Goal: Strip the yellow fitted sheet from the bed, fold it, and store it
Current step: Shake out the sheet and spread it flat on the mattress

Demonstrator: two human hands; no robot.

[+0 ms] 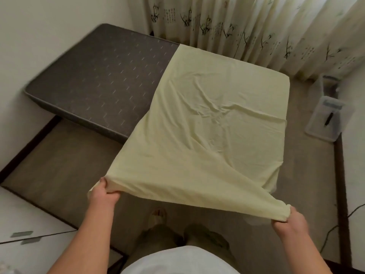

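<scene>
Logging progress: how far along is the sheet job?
Done: the yellow sheet is off the left part of the dark mattress. In hand: left hand and right hand each grip a near corner, lifted. Left: the far right end still looks covered; folding and storing not begun.

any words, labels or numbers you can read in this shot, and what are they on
No text here can be read.
curtain: columns of small dark printed marks beside the bamboo pattern, perhaps writing, too small and blurred to read.
clear plastic box: a pale patch on its lid, possibly a label, blurred.
yellow fitted sheet, mattress: no text visible.
</scene>
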